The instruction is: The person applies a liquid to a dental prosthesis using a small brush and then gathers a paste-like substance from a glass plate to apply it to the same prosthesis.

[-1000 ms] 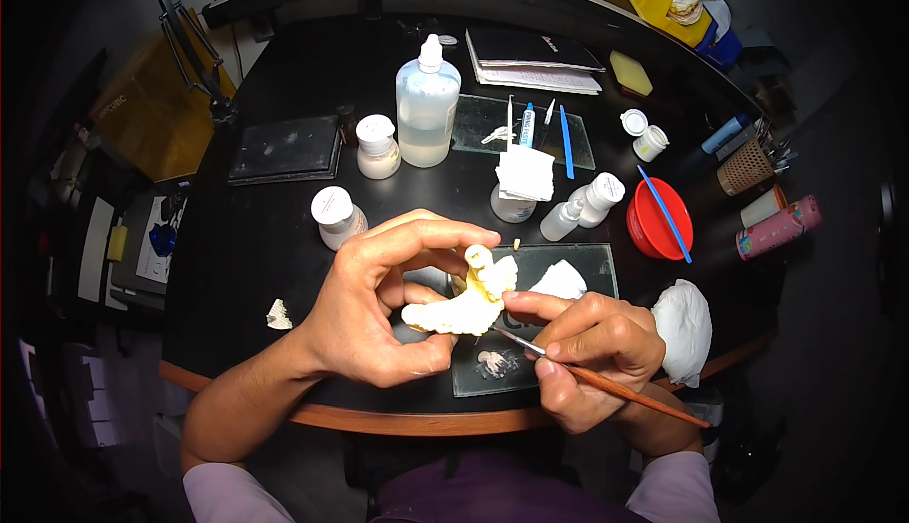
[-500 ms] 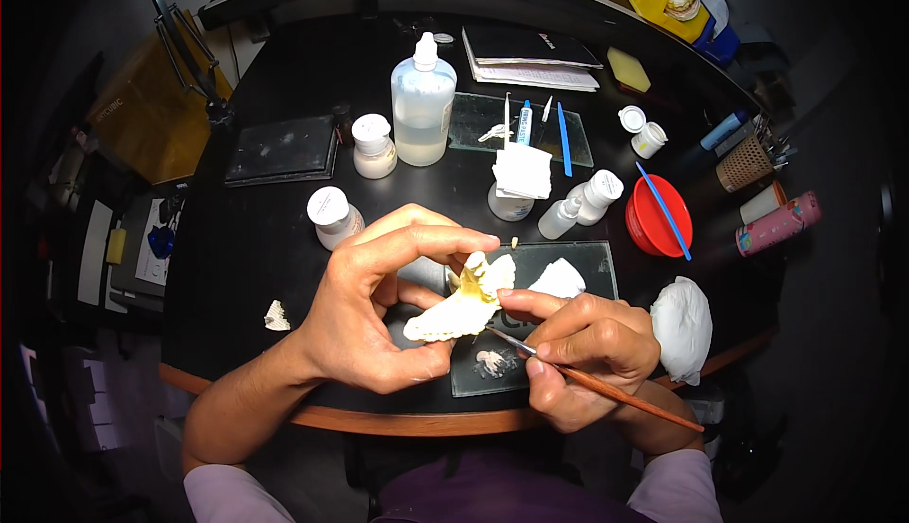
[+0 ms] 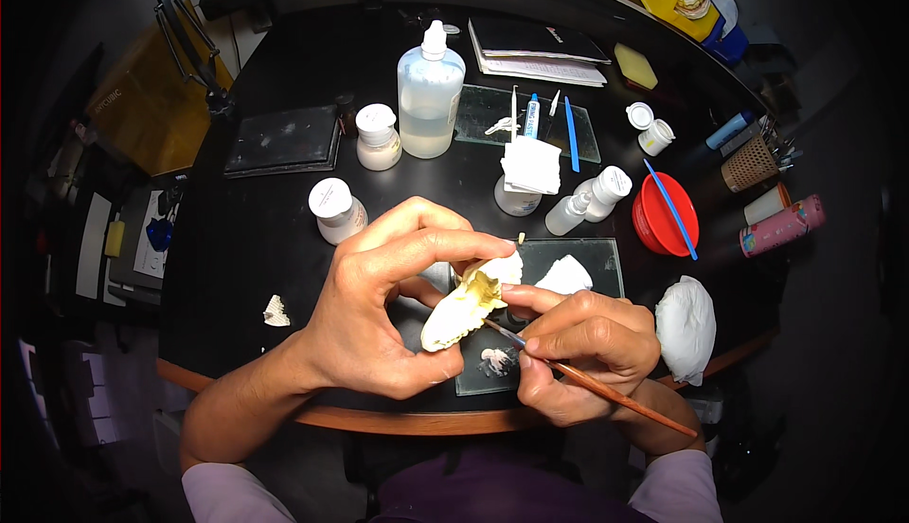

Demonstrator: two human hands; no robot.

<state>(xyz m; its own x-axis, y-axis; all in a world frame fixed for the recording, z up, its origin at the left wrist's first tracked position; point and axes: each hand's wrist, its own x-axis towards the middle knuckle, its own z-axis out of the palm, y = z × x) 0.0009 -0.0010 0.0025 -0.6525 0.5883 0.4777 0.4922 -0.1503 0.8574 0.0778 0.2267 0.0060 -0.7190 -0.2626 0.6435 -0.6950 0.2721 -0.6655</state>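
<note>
Near edge first: right hand (image 3: 595, 345) over the right side of the glass slab (image 3: 606, 263), thumb and fingers pinching a wooden-handled brush (image 3: 606, 390) pen-style. One of its fingertips seems to lean on the tooth model (image 3: 451, 319). Brush tip is at the model's near right edge; can't tell if touching. Pale paste dab (image 3: 495, 362) on the slab's near part, below the tip.

Model is up off the table, over the slab's left side, tilted. Left hand (image 3: 374, 286), left of the slab, grips it, thumb below, fingers on top.

Doing it well, my judgement: use that leaning fingertip as a brace, move only the brush tip, light short strokes; turn the model with the left hand rather than reach around; don't squeeze the thin edges.

White tissue (image 3: 568, 276) on the slab's far half, white wad (image 3: 686, 330) right of it. Beyond the slab: red bowl (image 3: 648, 228) to the right, white-lidded jar (image 3: 336, 212) to the left, big bottle (image 3: 431, 97) farthest.
</note>
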